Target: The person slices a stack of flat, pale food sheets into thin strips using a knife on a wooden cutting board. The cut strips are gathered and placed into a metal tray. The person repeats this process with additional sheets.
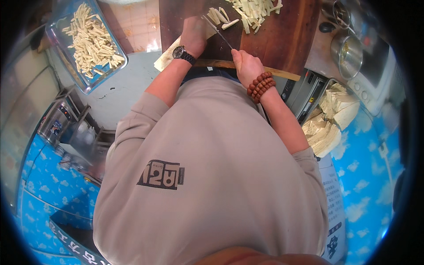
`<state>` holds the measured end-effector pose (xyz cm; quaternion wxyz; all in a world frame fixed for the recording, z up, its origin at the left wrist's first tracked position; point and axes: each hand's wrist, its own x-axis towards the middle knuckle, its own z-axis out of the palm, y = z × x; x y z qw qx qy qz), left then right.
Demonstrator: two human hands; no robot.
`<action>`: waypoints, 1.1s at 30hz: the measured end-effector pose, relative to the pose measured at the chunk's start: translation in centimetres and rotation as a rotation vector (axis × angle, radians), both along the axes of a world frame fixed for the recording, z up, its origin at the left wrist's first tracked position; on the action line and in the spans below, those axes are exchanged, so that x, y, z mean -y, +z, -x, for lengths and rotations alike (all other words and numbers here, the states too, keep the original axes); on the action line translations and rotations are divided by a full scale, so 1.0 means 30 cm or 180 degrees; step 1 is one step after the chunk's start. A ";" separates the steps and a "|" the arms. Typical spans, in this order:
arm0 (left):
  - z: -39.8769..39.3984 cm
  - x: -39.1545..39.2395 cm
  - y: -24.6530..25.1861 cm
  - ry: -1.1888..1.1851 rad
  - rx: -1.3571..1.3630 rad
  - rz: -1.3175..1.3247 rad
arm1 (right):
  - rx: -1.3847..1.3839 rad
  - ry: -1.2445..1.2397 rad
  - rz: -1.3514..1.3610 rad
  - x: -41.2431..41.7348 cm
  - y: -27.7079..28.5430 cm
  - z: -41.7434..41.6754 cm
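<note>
My left hand (195, 34), a dark watch at its wrist, presses on a pale sheet of what looks like flatbread (165, 56). That sheet lies across the left front edge of a dark wooden cutting board (278, 43). In my right hand (247, 65), below a wrist with brown beads, is the handle of a knife (222, 37). Its blade appears almost edge-on and points up and left, next to my left fingers, which are partly hidden. A few cut strips (218, 16) lie just beyond the blade. Farther right on the board is a bigger pile of strips (255, 13).
Left of the board, a clear tray (124, 61) holds many cut strips (94, 43). On the right stand a metal bowl (347, 56) and a white appliance (374, 76). Folded flatbread sheets (331, 112) are stacked beside my right forearm.
</note>
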<state>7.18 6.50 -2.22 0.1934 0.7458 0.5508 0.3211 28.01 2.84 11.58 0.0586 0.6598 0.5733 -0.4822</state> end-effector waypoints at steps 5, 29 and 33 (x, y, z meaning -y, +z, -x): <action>0.001 0.005 -0.008 0.0105 -0.0084 0.0194 | -0.0033 0.0115 -0.0168 -0.089 -0.107 0.071; 0.018 0.026 0.025 0.0121 -0.0129 0.0174 | 0.0102 0.0189 -0.0134 -0.001 -0.009 0.016; 0.014 0.035 0.032 0.0139 -0.0099 0.0292 | 0.0125 0.0304 -0.0176 -0.034 -0.069 0.043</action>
